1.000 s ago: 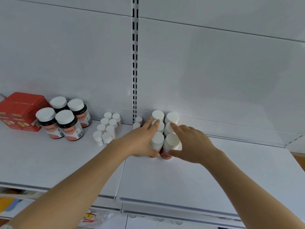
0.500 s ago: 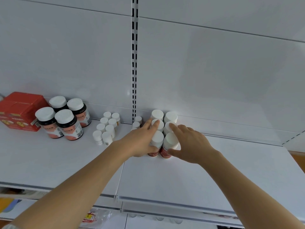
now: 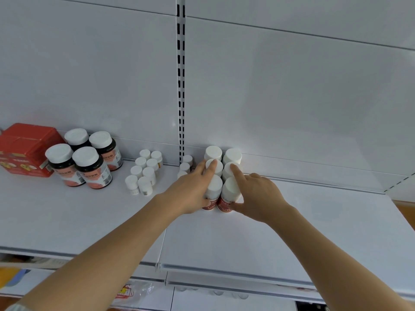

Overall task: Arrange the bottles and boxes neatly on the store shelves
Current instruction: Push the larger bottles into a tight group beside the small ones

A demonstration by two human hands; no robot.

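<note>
Squaring up a two-column block of white-capped bottles at the shelf's back wall.

The left hand (image 3: 190, 191) and right hand (image 3: 258, 196) clasp the red-labelled bottles (image 3: 221, 189) from either side, likely to press the rows together. Bare shelf (image 3: 314, 232) lies right and near; small bottles (image 3: 143, 173) crowd the left.

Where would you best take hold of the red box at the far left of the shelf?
Grip the red box across its top and front face, coming from the front. Dark bottles stand tight against its right side, and the back wall is behind, so the front is the free side.
</note>
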